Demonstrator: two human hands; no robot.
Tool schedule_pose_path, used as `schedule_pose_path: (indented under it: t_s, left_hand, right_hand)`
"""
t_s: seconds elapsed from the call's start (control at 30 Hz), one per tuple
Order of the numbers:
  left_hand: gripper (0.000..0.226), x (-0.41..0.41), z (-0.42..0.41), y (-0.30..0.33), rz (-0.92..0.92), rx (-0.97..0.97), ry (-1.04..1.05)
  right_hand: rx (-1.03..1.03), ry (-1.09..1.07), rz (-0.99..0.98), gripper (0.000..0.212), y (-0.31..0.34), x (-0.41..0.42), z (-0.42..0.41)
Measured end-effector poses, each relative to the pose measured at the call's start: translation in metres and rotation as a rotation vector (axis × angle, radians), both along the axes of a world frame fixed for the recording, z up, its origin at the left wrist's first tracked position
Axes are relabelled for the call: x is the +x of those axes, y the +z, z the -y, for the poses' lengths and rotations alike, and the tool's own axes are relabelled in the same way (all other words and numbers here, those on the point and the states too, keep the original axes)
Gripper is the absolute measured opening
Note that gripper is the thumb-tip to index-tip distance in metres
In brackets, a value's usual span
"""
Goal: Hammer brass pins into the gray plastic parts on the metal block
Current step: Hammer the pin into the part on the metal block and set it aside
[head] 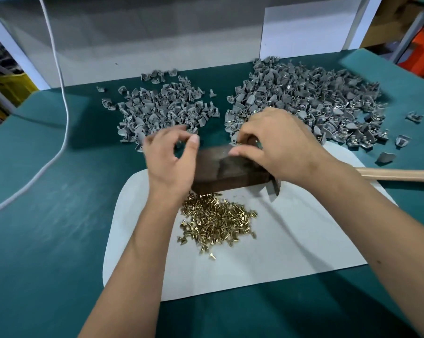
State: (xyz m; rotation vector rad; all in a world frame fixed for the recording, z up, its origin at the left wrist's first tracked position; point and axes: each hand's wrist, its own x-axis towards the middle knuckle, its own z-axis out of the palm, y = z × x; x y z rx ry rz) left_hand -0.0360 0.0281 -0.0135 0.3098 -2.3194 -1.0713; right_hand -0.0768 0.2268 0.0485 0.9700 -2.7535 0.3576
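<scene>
Green table (47,240): both hands over metal block (220,167), brass pins (218,220) beside.

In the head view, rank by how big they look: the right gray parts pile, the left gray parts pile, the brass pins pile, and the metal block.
1. Right pile of gray plastic parts
2. Left pile of gray plastic parts
3. Dark metal block and pile of brass pins: alike, block partly hidden by hands.

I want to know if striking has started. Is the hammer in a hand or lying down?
Lying down. The hammer rests on the table, handle pointing right, behind the right hand; neither hand holds it.
</scene>
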Motion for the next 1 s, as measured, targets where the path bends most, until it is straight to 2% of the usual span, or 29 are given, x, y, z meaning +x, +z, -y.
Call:
schedule_pose_path:
  t_s: [0.07,0.13,0.23,0.33,0.43,0.5,0.63,0.7,0.77,0.87,1.0]
  left_hand:
    - [0.015,0.0,0.021,-0.005,0.03,-0.177,0.202]
    - [0.026,0.002,0.039,-0.012,0.108,-0.276,0.305]
    - [0.043,0.003,0.053,-0.017,0.227,-0.315,0.295]
    - [0.044,0.0,0.057,-0.019,0.257,-0.274,0.217]
    - [0.036,0.0,0.056,-0.018,0.211,-0.217,0.227]
    - [0.031,0.001,0.054,-0.015,0.178,-0.177,0.24]
    - [0.029,0.003,0.05,-0.01,0.134,-0.101,0.25]
    - [0.023,0.002,0.051,-0.01,0.097,-0.054,0.246]
    - [0.021,0.001,0.05,-0.011,0.029,-0.007,0.225]
    - [0.027,-0.001,0.046,-0.01,-0.084,0.113,0.179]
    - [0.024,-0.005,0.041,-0.012,-0.102,0.226,0.134]
  right_hand:
    - [-0.026,-0.092,0.026,0.037,-0.004,-0.014,-0.004]
    - [-0.051,-0.179,0.063,0.041,-0.008,-0.028,-0.008]
    - [-0.081,-0.315,0.059,0.054,-0.009,-0.045,-0.015]
    - [-0.154,-0.365,0.016,0.057,-0.006,-0.05,-0.016]
    - [-0.155,-0.134,0.019,0.039,0.006,-0.039,0.002]
    - [-0.092,0.129,0.083,0.024,0.015,-0.015,0.023]
    - [0.091,0.548,0.245,0.01,0.013,0.039,0.067]
    - [0.197,0.626,0.301,0.005,0.004,0.053,0.079]
    - [0.249,0.639,0.373,0.009,-0.003,0.058,0.083]
    - [0.259,0.639,0.45,0.013,-0.01,0.06,0.084]
    - [0.263,0.644,0.463,0.017,-0.012,0.063,0.086]
